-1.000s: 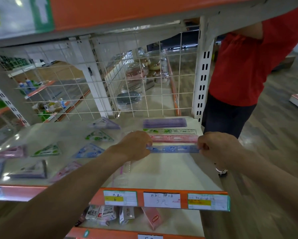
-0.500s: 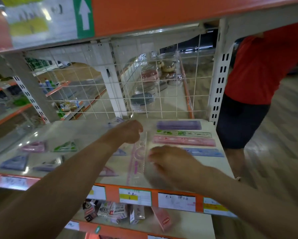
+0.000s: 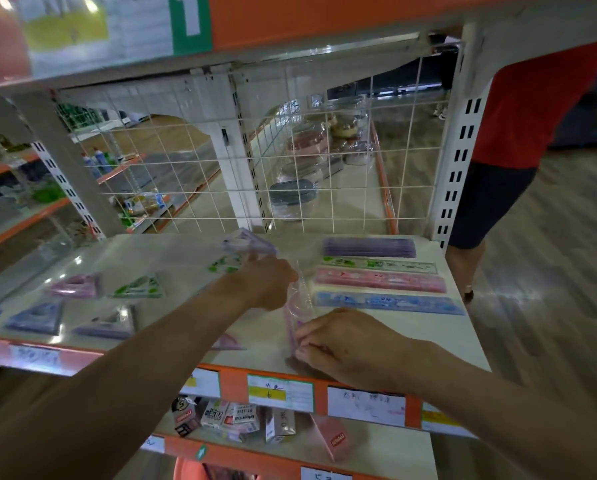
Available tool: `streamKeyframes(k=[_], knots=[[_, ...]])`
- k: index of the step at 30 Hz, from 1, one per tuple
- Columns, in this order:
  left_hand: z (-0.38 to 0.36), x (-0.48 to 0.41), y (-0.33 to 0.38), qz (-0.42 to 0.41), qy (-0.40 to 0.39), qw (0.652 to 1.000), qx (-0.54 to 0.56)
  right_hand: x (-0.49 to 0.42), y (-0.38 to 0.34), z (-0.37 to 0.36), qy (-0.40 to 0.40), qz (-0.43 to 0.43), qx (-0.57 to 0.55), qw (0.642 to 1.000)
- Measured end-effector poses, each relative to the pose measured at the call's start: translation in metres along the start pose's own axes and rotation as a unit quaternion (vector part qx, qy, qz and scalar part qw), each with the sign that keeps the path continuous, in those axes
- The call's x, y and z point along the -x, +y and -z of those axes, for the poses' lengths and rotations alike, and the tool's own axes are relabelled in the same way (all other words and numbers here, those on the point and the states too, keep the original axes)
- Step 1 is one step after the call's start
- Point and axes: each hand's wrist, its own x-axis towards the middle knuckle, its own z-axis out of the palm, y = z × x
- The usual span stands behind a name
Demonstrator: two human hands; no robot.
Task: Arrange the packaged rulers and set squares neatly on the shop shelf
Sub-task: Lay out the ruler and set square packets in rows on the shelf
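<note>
A clear packaged pink ruler lies front-to-back on the white shelf. My left hand grips its far end and my right hand pinches its near end by the shelf's front edge. To the right lie several rulers side by side: purple, green, pink and blue. Packaged set squares are spread on the left: purple, green, pink, blue and another purple one. A pink set square shows partly under my left forearm.
A white wire grid backs the shelf. An orange price rail runs along the front edge. Small boxes sit on the lower shelf. A person in a red top stands at the shelf's right end.
Both hands let go of the blue ruler, which now lies in the row on the right. They moved left and took hold of the clear pink ruler; my right hand closed on its near end.
</note>
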Motion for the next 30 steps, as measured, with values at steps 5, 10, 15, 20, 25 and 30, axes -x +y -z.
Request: streamKeyframes(k=[5, 10, 15, 20, 25, 30], knots=[[-0.002, 0.010, 0.012, 0.029, 0.004, 0.999, -0.038, 0.014, 0.006, 0.006, -0.010, -0.012, -0.006, 1.000], [0.003, 0.030, 0.032, 0.058, -0.013, 0.997, -0.053, 0.035, 0.013, 0.016, -0.024, -0.041, -0.016, 0.999], [0.007, 0.055, 0.055, 0.070, -0.040, 0.995, -0.055, 0.059, 0.022, 0.022, -0.014, -0.039, -0.032, 0.999], [0.013, 0.078, 0.080, 0.027, -0.018, 0.999, -0.023, 0.089, 0.031, 0.040, -0.021, -0.062, -0.009, 0.998], [0.019, 0.085, 0.097, -0.022, -0.012, 0.999, 0.024, 0.118, 0.035, 0.055, -0.029, -0.095, -0.016, 0.995], [0.027, 0.052, 0.075, 0.006, 0.077, 0.994, 0.079, 0.109, 0.069, 0.073, 0.099, -0.152, 0.059, 0.982]])
